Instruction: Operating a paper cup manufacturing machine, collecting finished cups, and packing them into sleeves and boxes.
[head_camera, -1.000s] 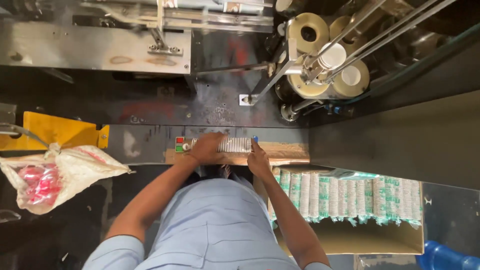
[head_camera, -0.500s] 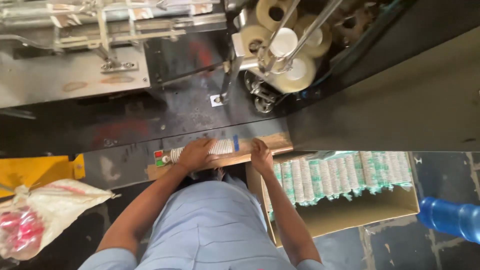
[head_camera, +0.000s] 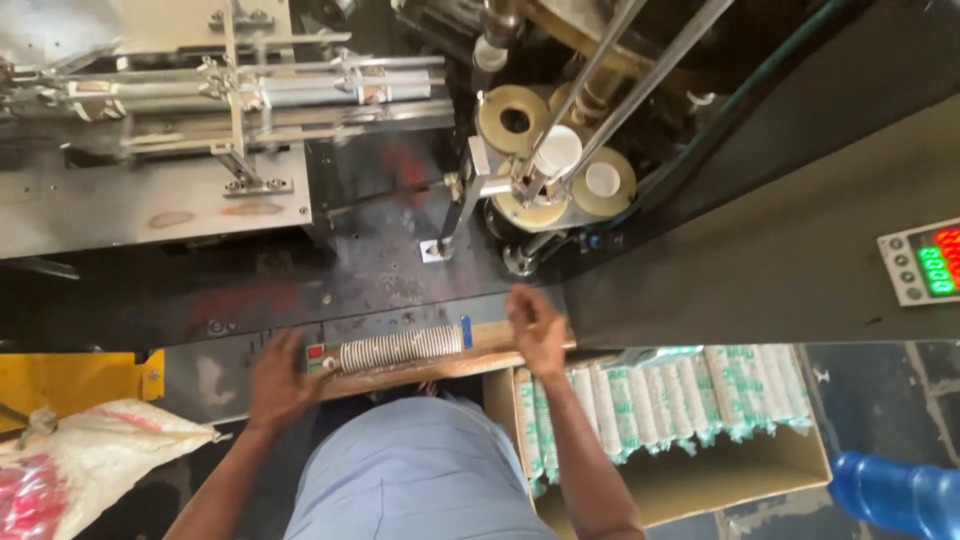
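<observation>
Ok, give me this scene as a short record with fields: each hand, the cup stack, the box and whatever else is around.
left hand: open, at the left end of the cup stack, fingers spread
right hand: open, just past the right end of the stack, over the wooden ledge
cup stack: lying on its side along the ledge, between the two hands
cardboard box: right of the person, holding rows of sleeved cup stacks
machine: above the ledge, a white cup on its round turret
white sack: bottom left
blue bottle: bottom right

Wooden ledge (head_camera: 480, 358) along machine front carries one stack of paper cups (head_camera: 398, 348) lying on its side (rims ribbed, white). Left hand (head_camera: 280, 382) and right hand (head_camera: 537, 328) rest on the ledge at either end.
</observation>
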